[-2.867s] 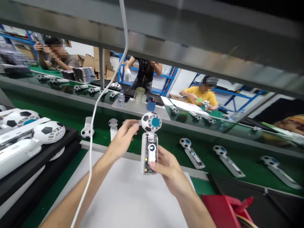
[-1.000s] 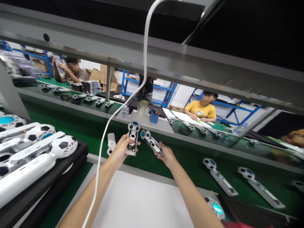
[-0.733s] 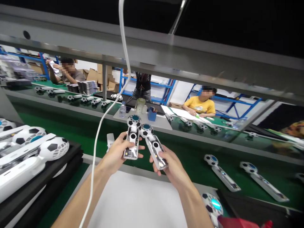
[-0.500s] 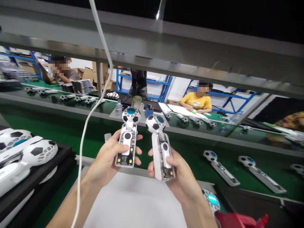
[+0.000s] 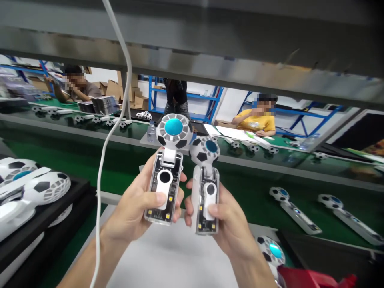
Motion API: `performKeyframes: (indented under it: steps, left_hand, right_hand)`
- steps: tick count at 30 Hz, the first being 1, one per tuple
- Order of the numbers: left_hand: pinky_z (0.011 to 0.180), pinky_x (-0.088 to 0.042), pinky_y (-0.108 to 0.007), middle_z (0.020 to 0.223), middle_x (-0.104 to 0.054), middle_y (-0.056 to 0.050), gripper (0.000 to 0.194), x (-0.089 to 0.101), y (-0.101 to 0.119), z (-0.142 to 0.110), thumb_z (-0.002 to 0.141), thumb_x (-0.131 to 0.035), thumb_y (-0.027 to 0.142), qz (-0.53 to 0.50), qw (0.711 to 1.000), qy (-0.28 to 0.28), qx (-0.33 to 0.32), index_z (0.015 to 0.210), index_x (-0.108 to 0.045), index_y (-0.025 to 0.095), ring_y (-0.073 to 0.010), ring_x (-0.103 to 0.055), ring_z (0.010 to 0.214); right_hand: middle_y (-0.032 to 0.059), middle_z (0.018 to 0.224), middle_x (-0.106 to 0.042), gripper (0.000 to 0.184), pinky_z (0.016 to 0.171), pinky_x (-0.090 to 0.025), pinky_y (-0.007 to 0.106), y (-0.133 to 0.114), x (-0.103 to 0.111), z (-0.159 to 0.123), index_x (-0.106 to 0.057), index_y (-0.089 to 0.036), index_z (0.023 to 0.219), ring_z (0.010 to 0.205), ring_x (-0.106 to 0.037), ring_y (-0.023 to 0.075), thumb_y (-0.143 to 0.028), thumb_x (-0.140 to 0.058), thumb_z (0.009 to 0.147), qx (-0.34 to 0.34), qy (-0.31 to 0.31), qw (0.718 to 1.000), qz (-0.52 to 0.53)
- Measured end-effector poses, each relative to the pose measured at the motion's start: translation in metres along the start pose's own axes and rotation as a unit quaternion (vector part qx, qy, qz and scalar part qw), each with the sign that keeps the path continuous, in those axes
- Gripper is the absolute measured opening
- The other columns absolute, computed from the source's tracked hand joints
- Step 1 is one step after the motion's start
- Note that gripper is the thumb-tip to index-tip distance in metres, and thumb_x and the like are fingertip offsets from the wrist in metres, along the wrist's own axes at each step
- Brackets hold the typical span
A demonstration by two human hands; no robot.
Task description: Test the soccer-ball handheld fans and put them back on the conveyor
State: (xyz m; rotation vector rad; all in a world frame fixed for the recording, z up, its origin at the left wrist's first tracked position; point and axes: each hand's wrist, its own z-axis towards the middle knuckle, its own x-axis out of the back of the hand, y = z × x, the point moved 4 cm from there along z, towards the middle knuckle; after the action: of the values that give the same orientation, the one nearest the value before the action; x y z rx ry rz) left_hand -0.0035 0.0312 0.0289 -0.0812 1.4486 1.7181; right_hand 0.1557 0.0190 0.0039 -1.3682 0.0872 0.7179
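My left hand (image 5: 132, 212) is wrapped round a handheld fan (image 5: 166, 176) with a football-patterned head and a clear body, thumb on its white button. My right hand (image 5: 231, 220) grips a second fan of the same kind (image 5: 206, 184), thumb on its button too. Both fans stand upright side by side, close in front of me, above a white mat (image 5: 168, 260).
A green conveyor belt (image 5: 252, 192) carries more fans (image 5: 294, 208). Black trays (image 5: 45, 216) at left hold several white fans. A white cable (image 5: 105, 160) hangs down left of my hands. Another fan (image 5: 270, 252) and a red object (image 5: 309, 278) lie at lower right. People work beyond the belt.
One second ago both hands reached out to the belt with a fan each. Since then they have drawn the two fans back toward me and turned them upright.
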Motion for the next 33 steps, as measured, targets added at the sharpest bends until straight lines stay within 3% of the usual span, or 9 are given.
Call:
performKeyframes:
  steps: [5, 10, 12, 16, 20, 23, 28, 33]
  left_hand:
    - [0.055, -0.055, -0.030, 0.112, -0.060, -0.005, 0.072, -0.005, 0.003, -0.004, 0.078, -0.070, 0.016, 0.013, 1.000, 0.013, -0.012, 0.137, -0.037, 0.039, -0.0175, -0.063, 0.073]
    - [0.059, -0.054, -0.031, 0.086, -0.066, -0.004, 0.055, -0.005, -0.003, -0.003, 0.081, -0.070, 0.024, 0.062, 0.998, 0.004, 0.002, 0.130, -0.045, 0.026, -0.0184, -0.065, 0.065]
    - [0.059, -0.054, -0.031, 0.082, -0.066, -0.004, 0.053, -0.003, -0.006, -0.002, 0.082, -0.071, 0.026, 0.075, 0.997, 0.012, 0.006, 0.128, -0.045, 0.024, -0.0188, -0.065, 0.065]
    - [0.063, -0.056, -0.032, 0.090, -0.066, -0.004, 0.074, -0.002, -0.010, 0.000, 0.079, -0.074, 0.025, 0.073, 0.996, 0.053, 0.020, 0.141, -0.033, 0.029, -0.0191, -0.067, 0.069]
    - [0.064, -0.056, -0.030, 0.091, -0.065, -0.003, 0.088, -0.002, -0.012, 0.002, 0.070, -0.079, 0.020, 0.092, 0.993, 0.070, 0.030, 0.143, -0.030, 0.027, -0.0184, -0.067, 0.071]
    - [0.061, -0.055, -0.029, 0.085, -0.064, -0.001, 0.084, 0.000, -0.013, 0.005, 0.069, -0.078, 0.018, 0.103, 0.992, 0.074, 0.018, 0.140, -0.033, 0.025, -0.0171, -0.065, 0.066]
    - [0.062, -0.056, -0.031, 0.096, -0.065, -0.004, 0.077, 0.005, -0.017, 0.007, 0.075, -0.075, 0.020, 0.094, 0.992, 0.085, 0.025, 0.140, -0.033, 0.027, -0.0177, -0.066, 0.069]
    - [0.060, -0.055, -0.032, 0.089, -0.065, -0.003, 0.070, 0.008, -0.019, 0.007, 0.077, -0.072, 0.020, 0.083, 0.993, 0.082, 0.019, 0.138, -0.036, 0.026, -0.0192, -0.066, 0.068]
  right_hand:
    - [0.0071, 0.096, -0.069, 0.043, 0.067, -0.057, 0.037, -0.002, 0.001, -0.003, -0.053, -0.025, 0.123, 0.078, -0.068, 0.0230, -0.024, -0.065, 0.082, 0.020, 0.050, 0.997, -0.047]
    - [0.0100, 0.123, -0.061, 0.062, 0.069, -0.058, 0.040, -0.002, 0.002, -0.005, -0.039, -0.030, 0.139, 0.085, -0.067, 0.0241, -0.025, -0.066, 0.083, 0.036, 0.094, 0.991, -0.091]
    - [0.0107, 0.122, -0.061, 0.063, 0.068, -0.057, 0.040, -0.004, 0.002, -0.007, -0.038, -0.030, 0.140, 0.086, -0.066, 0.0245, -0.026, -0.066, 0.084, 0.040, 0.094, 0.989, -0.105]
    - [0.0108, 0.122, -0.062, 0.070, 0.073, -0.058, 0.041, -0.007, 0.004, -0.009, -0.032, -0.030, 0.144, 0.087, -0.067, 0.0242, -0.027, -0.067, 0.084, 0.028, 0.092, 0.988, -0.119]
    - [0.0048, 0.102, -0.066, 0.077, 0.074, -0.057, 0.035, -0.010, 0.007, -0.007, -0.029, -0.029, 0.146, 0.083, -0.067, 0.0208, -0.020, -0.067, 0.081, 0.022, 0.078, 0.986, -0.143]
    - [0.0026, 0.096, -0.065, 0.079, 0.071, -0.056, 0.031, -0.011, 0.010, -0.003, -0.029, -0.030, 0.147, 0.083, -0.065, 0.0196, -0.017, -0.066, 0.079, 0.030, 0.084, 0.983, -0.159]
    - [0.0048, 0.103, -0.065, 0.075, 0.069, -0.058, 0.033, -0.007, 0.015, -0.001, -0.031, -0.030, 0.147, 0.087, -0.066, 0.0216, -0.020, -0.066, 0.082, 0.023, 0.100, 0.983, -0.151]
    - [0.0064, 0.115, -0.064, 0.067, 0.067, -0.058, 0.032, -0.008, 0.014, 0.000, -0.038, -0.029, 0.142, 0.086, -0.066, 0.0204, -0.019, -0.065, 0.082, 0.034, 0.089, 0.986, -0.137]
